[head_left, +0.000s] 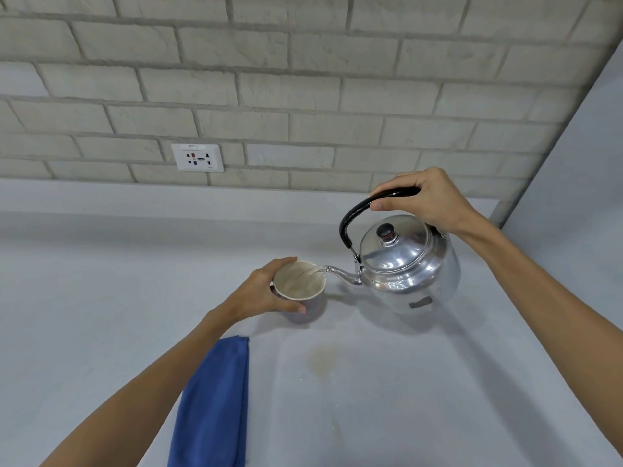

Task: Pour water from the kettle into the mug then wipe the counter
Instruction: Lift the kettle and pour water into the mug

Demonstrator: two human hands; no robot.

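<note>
A shiny metal kettle hangs tilted to the left above the counter, its spout over the rim of a mug. My right hand grips its black handle from above. Water runs from the spout into the mug, which is pale inside and purplish outside and stands on the grey counter. My left hand is wrapped around the mug's left side. A folded blue cloth lies on the counter below my left forearm.
A brownish stain marks the counter in front of the mug. A white wall socket sits in the brick wall behind. A grey side wall closes off the right end of the counter.
</note>
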